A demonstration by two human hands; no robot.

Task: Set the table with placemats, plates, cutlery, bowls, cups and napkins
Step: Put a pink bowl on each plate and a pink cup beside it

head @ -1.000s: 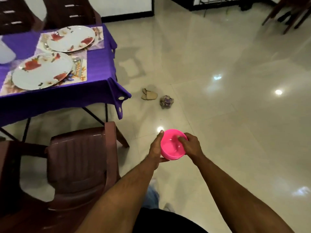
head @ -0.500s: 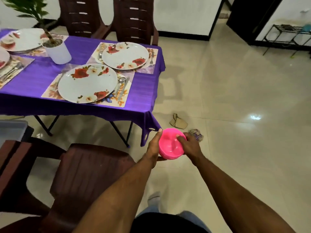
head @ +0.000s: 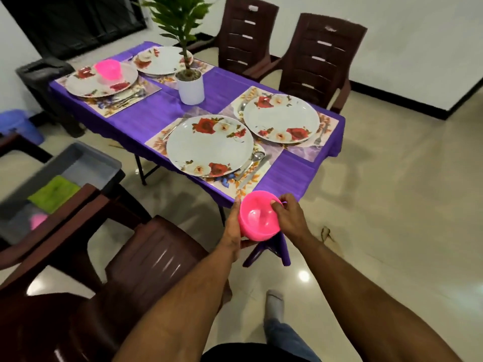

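Off the table's [head: 162, 113] near corner, both hands grip a pink bowl [head: 258, 218]: left hand [head: 232, 231] cupping underneath, right hand [head: 290, 218] pinching its rim. No writing readable; cutlery [head: 252, 165] partly hidden under the plate [head: 209, 145].

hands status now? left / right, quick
Left hand: curled around the side of the pink bowl, holding it.
Right hand: fingers pinch the same bowl's rim.

Pink bowl [head: 258, 218] — purple tablecloth [head: 156, 116]

Both arms reached forward.
The left hand [head: 232, 228] and right hand [head: 290, 218] were curled, facing each other.
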